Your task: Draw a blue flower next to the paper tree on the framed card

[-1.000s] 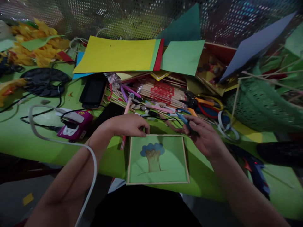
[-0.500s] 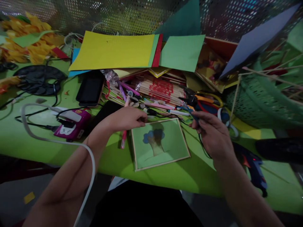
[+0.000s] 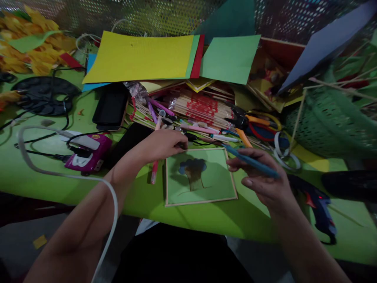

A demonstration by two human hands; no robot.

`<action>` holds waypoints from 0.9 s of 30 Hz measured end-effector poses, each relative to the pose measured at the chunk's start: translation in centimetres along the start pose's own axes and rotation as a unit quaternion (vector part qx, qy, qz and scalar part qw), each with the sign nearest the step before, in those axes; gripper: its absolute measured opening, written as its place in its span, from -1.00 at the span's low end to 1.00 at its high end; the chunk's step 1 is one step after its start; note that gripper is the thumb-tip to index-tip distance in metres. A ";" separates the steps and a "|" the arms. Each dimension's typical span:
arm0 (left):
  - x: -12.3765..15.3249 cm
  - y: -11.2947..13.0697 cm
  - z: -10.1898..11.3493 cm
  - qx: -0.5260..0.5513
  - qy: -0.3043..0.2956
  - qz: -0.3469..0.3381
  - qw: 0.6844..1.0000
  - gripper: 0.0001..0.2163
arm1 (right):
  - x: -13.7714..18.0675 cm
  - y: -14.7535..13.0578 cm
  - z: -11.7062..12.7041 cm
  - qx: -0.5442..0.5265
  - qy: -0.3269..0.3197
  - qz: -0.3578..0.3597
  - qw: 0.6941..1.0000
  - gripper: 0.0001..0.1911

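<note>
A small green picture with a wooden stick frame and a blue-topped tree on it lies flat on the green table. My left hand rests with curled fingers on the picture's top left corner. To the right of the picture my right hand is closed around a blue pen, whose tip points up and left over the frame's top right corner.
Behind the picture lie loose pens, bundled wooden sticks and scissors. Yellow, green and red paper sheets lie farther back. A black phone, a pink device with cables and a glue gun flank me. A green basket stands right.
The picture has slid away from the table's edge toward the pens and turned square again. My right hand has drawn the blue pen out, so it now lies across my fingers.
</note>
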State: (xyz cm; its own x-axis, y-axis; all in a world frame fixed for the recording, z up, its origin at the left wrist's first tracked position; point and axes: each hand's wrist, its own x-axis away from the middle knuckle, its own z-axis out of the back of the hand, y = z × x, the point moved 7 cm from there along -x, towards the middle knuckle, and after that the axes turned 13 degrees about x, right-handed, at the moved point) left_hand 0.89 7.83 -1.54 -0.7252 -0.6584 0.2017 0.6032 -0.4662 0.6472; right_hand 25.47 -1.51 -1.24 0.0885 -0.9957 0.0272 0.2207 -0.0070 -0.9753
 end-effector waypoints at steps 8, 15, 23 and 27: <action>-0.5 0.1 -0.3 0.007 0.008 -0.006 1.000 -0.82 | -0.1 1.8 0.1 -0.039 0.058 -0.059 0.996 -0.71; -0.5 -0.2 -0.3 0.039 -0.012 0.009 0.999 -0.81 | 0.6 3.0 -0.5 -0.009 0.030 -0.061 0.998 -0.74; -0.2 -0.3 -0.2 0.032 -0.023 0.013 0.999 -0.78 | 0.7 3.7 0.4 0.062 0.057 -0.013 0.996 -0.90; 0.3 2.1 0.7 -0.021 0.063 -0.040 0.997 -0.83 | 0.3 3.6 0.5 0.032 0.085 -0.011 0.996 -0.91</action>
State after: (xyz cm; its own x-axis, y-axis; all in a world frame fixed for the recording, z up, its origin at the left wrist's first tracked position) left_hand 1.72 7.12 0.37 -0.7259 -0.6856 0.0555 0.5603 -0.5425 0.6259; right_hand 26.77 -1.79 -4.67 -0.0824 -0.9966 0.0059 0.2824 -0.0290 -0.9588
